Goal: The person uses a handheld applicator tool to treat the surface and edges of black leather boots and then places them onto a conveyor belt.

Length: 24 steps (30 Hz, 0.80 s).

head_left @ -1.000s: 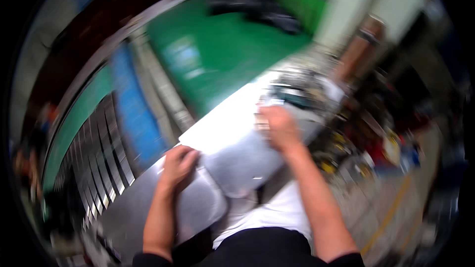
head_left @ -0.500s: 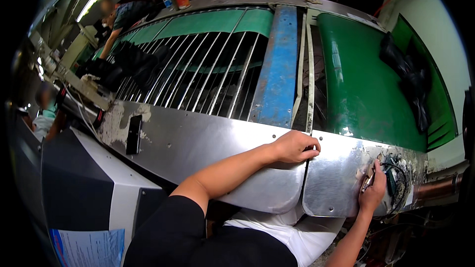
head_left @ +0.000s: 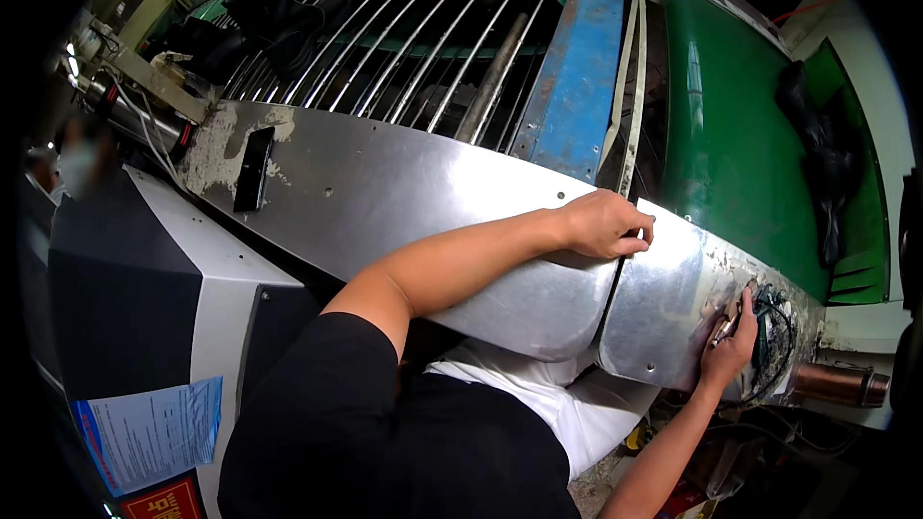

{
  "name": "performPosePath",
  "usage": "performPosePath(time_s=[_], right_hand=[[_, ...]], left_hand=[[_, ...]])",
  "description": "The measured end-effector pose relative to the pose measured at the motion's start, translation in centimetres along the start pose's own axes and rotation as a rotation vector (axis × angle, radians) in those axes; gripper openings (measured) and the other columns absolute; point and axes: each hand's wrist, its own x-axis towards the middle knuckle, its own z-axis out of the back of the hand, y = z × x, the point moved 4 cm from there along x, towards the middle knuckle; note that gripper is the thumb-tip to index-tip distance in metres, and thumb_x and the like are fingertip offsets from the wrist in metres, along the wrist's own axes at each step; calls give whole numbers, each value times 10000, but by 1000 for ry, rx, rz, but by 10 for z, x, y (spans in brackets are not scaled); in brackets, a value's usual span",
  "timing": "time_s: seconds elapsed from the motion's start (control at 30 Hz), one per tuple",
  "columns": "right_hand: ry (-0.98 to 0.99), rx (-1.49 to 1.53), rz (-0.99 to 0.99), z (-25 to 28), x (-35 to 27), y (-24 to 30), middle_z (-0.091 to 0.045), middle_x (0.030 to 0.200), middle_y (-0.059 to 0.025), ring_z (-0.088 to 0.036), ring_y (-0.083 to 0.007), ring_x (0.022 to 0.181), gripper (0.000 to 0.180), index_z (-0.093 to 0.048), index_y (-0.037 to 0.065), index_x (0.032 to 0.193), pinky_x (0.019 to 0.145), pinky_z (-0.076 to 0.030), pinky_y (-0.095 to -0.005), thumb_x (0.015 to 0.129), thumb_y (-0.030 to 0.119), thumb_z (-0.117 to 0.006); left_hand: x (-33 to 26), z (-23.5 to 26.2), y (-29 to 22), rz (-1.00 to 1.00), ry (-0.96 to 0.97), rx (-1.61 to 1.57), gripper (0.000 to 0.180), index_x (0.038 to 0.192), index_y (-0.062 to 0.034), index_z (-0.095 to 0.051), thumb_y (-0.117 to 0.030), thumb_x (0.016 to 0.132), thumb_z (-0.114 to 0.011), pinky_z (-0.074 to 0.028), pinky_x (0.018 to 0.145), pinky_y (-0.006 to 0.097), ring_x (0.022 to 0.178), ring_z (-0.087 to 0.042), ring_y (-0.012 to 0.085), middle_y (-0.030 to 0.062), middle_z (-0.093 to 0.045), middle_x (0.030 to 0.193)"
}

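My left hand (head_left: pixel 608 224) rests on the brushed metal plate (head_left: pixel 461 269), beside the narrow seam between two plate sections. Its fingers are curled in, and nothing shows between thumb and forefinger. Farther right, my right hand (head_left: pixel 731 351) is closed around a small shiny metal tool (head_left: pixel 723 329), mostly hidden by the palm, so its kind cannot be told. That hand's forefinger points forward along the worn, paint-flaked end of the plate. Just right of it lies a tangle of dark cables (head_left: pixel 774 341).
Beyond the plate run metal rods (head_left: pixel 413 48) carrying black items (head_left: pixel 279 24), a blue crossbar (head_left: pixel 572 67) and a green belt (head_left: pixel 731 106). Black pieces (head_left: pixel 817 159) lie at the belt's right. A copper-coloured cylinder (head_left: pixel 841 384) juts out at right. A dark-and-white machine housing (head_left: pixel 135 288) stands left.
My view has tilted and shifted, so the rods and crossbar sit higher in the picture. Both hands keep about the same places on the plate. The person at far left has mostly left the view.
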Motion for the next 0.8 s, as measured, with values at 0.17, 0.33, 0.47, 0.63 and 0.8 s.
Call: performPosePath(time_s=[0.17, 0.33, 0.47, 0.63, 0.8], right_hand=[[-1, -5, -17, 3, -4, -6, -637, 1007, -160, -603, -341, 933, 504, -584, 52, 1322, 852, -476, -390, 822, -7, -617], [5, 2, -16, -2, -4, -4, -637, 1013, -163, -604, -338, 937, 485, -577, 46, 1330, 853, -474, -384, 848, -2, -596], [-14, -11, -1, 0, -2, -6, -633, 1004, -167, -601, -341, 922, 470, -576, 32, 1327, 847, -473, -384, 859, -8, -572], [-12, -10, -6, 2, -3, -6, -623, 988, -177, -592, -352, 898, 486, -571, 16, 1324, 839, -472, -390, 840, -28, -559], [-2, 16, 3, -2, 4, 10, -613, 985, -190, -589, -363, 897, 526, -566, 11, 1325, 842, -473, -391, 803, -47, -573]], left_hand=[[-1, -4, -3, -27, -45, 7, 171, 959, -125, -674, -276, 884, -644, -522, 711, 424, 795, -674, 323, 112, -700, 818], [-4, 2, -1, -23, -70, -67, 152, 938, -121, -677, -257, 875, -657, -521, 704, 426, 766, -668, 325, 111, -689, 782], [6, 52, 11, 21, -214, 69, 227, 1072, -102, -656, -245, 895, -657, -529, 834, 411, 901, -674, 321, 136, -691, 994], [-21, 266, 56, 276, -632, 335, 546, 1291, -80, -569, -303, 824, -742, -531, 907, 390, 1084, -645, 278, 157, -639, 1207], [-176, 514, 103, 717, -1012, 1195, 731, 1359, -38, -506, -383, 777, -786, -436, 1049, 417, 1272, -509, 322, 204, -533, 1347]])
